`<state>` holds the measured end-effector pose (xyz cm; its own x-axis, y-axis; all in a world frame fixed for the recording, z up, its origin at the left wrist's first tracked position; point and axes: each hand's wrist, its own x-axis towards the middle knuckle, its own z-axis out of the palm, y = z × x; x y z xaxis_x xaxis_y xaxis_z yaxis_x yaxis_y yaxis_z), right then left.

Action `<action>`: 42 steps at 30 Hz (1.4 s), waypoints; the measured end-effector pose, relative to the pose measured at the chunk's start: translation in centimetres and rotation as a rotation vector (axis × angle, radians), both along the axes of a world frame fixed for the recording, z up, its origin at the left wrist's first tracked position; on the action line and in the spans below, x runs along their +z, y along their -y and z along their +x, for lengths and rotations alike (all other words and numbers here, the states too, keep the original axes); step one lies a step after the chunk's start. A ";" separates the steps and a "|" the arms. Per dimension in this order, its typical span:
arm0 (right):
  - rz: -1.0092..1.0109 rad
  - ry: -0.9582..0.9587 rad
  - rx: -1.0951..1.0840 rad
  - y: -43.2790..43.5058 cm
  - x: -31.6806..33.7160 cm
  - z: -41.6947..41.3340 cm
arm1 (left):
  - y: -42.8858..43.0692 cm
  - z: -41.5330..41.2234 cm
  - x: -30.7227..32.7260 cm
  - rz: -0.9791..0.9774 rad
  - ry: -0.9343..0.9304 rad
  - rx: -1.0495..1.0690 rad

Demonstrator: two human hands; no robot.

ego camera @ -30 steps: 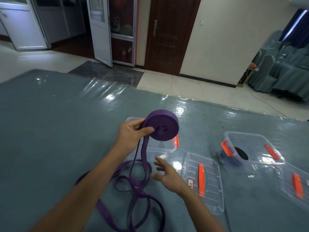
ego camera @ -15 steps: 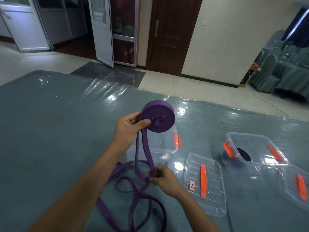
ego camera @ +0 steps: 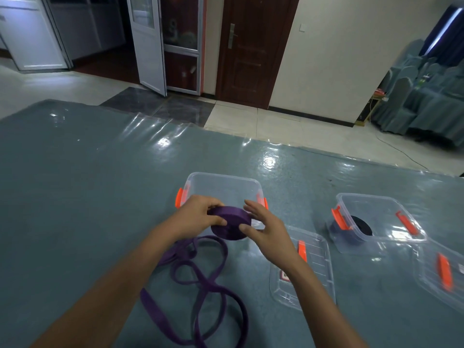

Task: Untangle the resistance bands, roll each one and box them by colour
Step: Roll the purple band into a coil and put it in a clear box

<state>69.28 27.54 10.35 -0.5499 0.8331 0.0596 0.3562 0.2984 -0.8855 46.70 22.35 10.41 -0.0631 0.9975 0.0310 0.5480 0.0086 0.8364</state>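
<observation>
A purple resistance band is partly wound into a thick roll (ego camera: pixel 229 226), held low over the table just in front of an open clear box (ego camera: pixel 223 183) with orange clasps. My left hand (ego camera: pixel 195 217) grips the roll from the left, thumb across its top. My right hand (ego camera: pixel 263 227) holds its right side with fingers spread. The loose tail of the purple band (ego camera: pixel 200 285) lies in loops on the table toward me. A second clear box (ego camera: pixel 376 219) at the right holds a black rolled band (ego camera: pixel 361 228).
Two clear lids with orange handles lie on the table, one (ego camera: pixel 313 270) under my right forearm, another (ego camera: pixel 442 275) at the far right. The table (ego camera: pixel 88 184) has a teal cover under clear plastic. Beyond its far edge are tiled floor, doors and draped chairs.
The roll has come down from chest height to just above the table, now lying flatter. My right hand left the hanging tail and moved up onto the roll's right side.
</observation>
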 end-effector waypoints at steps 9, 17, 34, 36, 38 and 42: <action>-0.027 -0.108 -0.046 -0.2 0.9 -0.3 | 0.6 1.4 -0.6 0.096 0.276 0.037; -0.410 -0.535 -0.168 0.9 1.5 0.0 | 1.4 2.1 -1.4 0.196 0.584 0.149; 0.167 0.089 0.116 -0.4 3.8 0.2 | 1.5 1.3 0.6 0.184 0.339 0.020; -0.009 -0.084 0.017 -0.3 3.9 0.3 | 1.4 1.9 0.5 0.242 0.438 0.088; -0.167 -0.269 -0.053 0.1 4.0 0.2 | 1.3 2.3 0.2 0.316 0.571 0.146; -0.317 -0.493 -0.110 1.2 3.6 -0.3 | 1.2 2.5 -0.4 0.377 0.706 0.179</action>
